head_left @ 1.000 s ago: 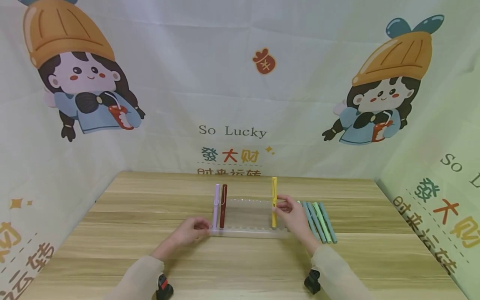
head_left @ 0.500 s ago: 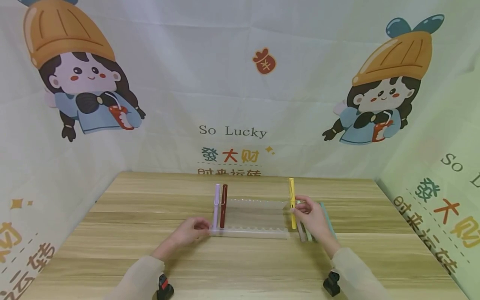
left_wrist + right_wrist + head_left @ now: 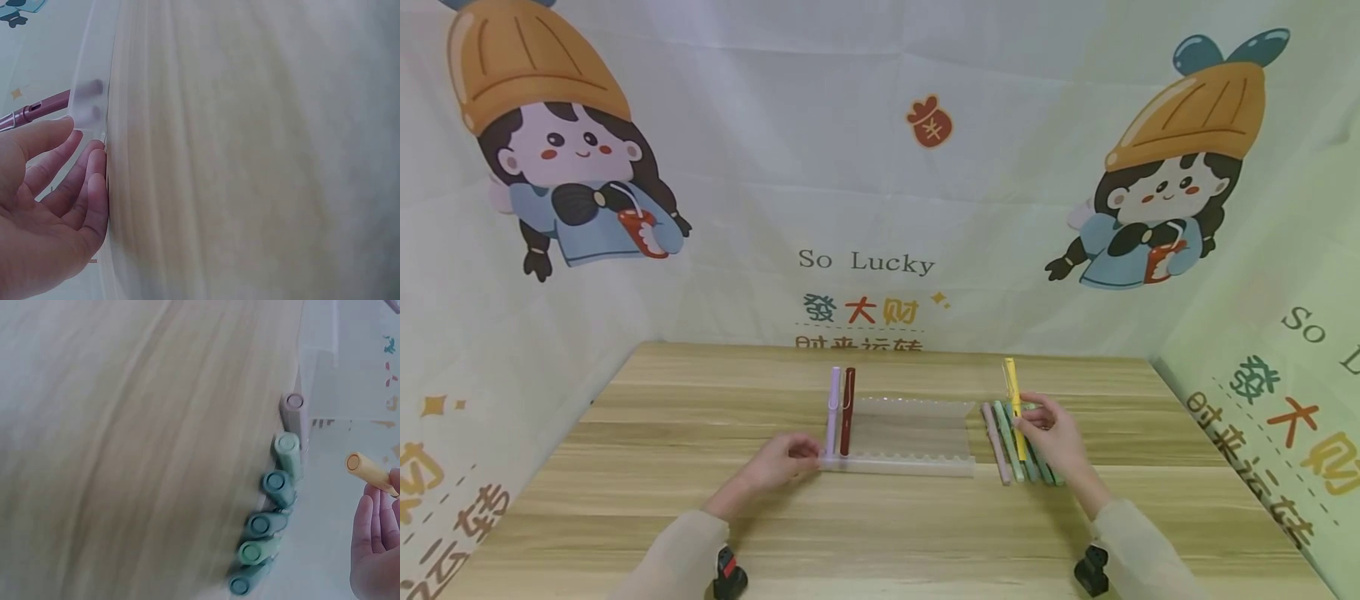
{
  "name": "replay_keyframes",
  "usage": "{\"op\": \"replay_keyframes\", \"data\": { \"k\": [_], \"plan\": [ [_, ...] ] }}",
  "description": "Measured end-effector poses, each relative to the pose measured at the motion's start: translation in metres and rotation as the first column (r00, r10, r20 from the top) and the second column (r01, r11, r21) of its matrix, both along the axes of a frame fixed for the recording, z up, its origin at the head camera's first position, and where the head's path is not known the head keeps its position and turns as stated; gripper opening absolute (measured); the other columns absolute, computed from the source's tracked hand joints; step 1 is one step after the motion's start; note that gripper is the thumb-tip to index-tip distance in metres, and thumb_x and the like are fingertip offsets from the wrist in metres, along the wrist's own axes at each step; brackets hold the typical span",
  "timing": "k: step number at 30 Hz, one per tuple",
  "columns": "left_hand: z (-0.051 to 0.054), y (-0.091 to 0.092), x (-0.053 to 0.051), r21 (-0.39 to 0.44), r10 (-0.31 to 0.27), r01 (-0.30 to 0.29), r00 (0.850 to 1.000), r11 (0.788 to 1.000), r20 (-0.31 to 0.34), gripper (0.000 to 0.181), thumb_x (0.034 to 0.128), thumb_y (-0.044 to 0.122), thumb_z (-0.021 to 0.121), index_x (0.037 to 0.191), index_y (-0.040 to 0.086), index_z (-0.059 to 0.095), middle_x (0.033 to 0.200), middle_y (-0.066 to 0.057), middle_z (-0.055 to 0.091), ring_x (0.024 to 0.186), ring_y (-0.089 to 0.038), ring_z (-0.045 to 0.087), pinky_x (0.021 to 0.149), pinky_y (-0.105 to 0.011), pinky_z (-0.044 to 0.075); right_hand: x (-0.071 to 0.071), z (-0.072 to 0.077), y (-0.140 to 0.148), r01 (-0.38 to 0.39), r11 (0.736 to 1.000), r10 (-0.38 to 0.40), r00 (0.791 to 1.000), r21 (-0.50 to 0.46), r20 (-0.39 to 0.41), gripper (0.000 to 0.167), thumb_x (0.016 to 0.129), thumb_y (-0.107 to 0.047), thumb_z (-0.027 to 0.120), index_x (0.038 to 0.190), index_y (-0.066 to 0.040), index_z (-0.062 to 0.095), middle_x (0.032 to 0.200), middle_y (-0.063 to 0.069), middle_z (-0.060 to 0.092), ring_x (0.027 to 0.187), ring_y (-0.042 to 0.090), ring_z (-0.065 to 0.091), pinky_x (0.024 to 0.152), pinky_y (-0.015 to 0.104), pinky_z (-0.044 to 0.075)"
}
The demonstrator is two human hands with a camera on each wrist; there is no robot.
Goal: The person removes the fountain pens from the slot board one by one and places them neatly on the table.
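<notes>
Yellow slim pen with a wire clip (image 3: pixel 1016 402), clip end up and leaning slightly, is in the air above the loose pens. Change: over the last second it has moved from the right part of the clear plastic pen rack with scalloped edges (image 3: pixel 902 467) to beyond its right end. Judgement: pen is off the rack, which now bears just two.

Pen lies at the right hand's (image 3: pixel 1054 437) fingertips, on their left side; thumb and fingers pinch it around mid-length, gap closed on it. Below, lying side by side on the wood-grain table (image 3: pixel 865 542): one dusty-pink pen (image 3: pixel 294 415) and five green and teal pens (image 3: pixel 278 484); wrist view shows yellow pen apart from them.

Left hand (image 3: pixel 784 462): fingers loosely bent, half open, tips at the rack's left end; no firm grip visible. Lilac pen (image 3: pixel 832 417) and dark-red pen (image 3: pixel 847 417) stand in rack, just beside that hand. Behind: pale cartoon-print cloth (image 3: pixel 752 167).
</notes>
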State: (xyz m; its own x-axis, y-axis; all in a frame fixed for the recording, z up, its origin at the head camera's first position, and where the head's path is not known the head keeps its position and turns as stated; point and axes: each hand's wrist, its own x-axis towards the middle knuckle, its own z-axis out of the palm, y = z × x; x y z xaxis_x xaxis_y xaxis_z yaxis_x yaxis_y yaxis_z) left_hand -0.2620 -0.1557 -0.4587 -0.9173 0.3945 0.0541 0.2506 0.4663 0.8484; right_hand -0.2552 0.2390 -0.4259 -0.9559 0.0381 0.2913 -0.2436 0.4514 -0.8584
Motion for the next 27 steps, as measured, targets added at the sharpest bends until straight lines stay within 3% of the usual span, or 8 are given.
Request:
{"op": "replay_keyframes", "data": {
  "k": [5, 16, 22, 27],
  "plan": [
    [-0.003, -0.001, -0.003, -0.005, -0.01, 0.01, 1.0, 1.0, 0.0, 0.016, 0.0791, 0.005, 0.061, 0.093, -0.002, 0.059, 0.081, -0.004, 0.058, 0.073, -0.018, 0.052, 0.06, -0.03, 0.047, 0.004, -0.001, 0.009, 0.01, 1.0, -0.01, 1.0, 0.017, 0.001, 0.035, 0.081, 0.0, 0.06, 0.114, 0.004, 0.051, 0.086, 0.019, 0.06, 0.077, 0.021, 0.056, 0.063, 0.021, 0.046],
    [0.001, -0.001, -0.001, 0.015, -0.021, 0.021, 1.0, 1.0, -0.006, 0.017, 0.0793, 0.006, 0.061, 0.094, -0.004, 0.058, 0.082, -0.006, 0.058, 0.073, -0.02, 0.053, 0.06, -0.033, 0.047, 0.003, -0.01, 0.036, 0.054, 0.998, -0.051, 0.997, 0.037, -0.057, 0.033, 0.079, 0.004, 0.06, 0.111, 0.007, 0.053, 0.082, 0.022, 0.061, 0.067, 0.006, 0.055, 0.059, 0.018, 0.046],
    [0.001, -0.001, 0.0, 0.011, -0.025, 0.026, 1.0, 1.0, -0.013, 0.016, 0.0791, 0.005, 0.061, 0.093, -0.003, 0.058, 0.082, -0.006, 0.058, 0.073, -0.021, 0.053, 0.059, -0.033, 0.046, 0.009, -0.01, 0.05, 0.082, 0.995, -0.08, 0.996, 0.05, -0.029, 0.033, 0.079, 0.004, 0.059, 0.111, 0.009, 0.052, 0.083, 0.023, 0.06, 0.065, 0.003, 0.053, 0.056, 0.018, 0.045],
    [0.0, -0.001, -0.001, 0.001, -0.023, 0.023, 1.0, 1.0, -0.009, 0.016, 0.0791, 0.005, 0.061, 0.093, -0.002, 0.059, 0.082, -0.005, 0.058, 0.073, -0.02, 0.053, 0.06, -0.032, 0.046, 0.011, -0.01, 0.062, 0.111, 0.986, -0.111, 0.994, 0.121, -0.009, 0.033, 0.081, 0.0, 0.061, 0.112, 0.008, 0.052, 0.085, 0.022, 0.061, 0.067, 0.005, 0.054, 0.055, 0.019, 0.045]
  ]
}}
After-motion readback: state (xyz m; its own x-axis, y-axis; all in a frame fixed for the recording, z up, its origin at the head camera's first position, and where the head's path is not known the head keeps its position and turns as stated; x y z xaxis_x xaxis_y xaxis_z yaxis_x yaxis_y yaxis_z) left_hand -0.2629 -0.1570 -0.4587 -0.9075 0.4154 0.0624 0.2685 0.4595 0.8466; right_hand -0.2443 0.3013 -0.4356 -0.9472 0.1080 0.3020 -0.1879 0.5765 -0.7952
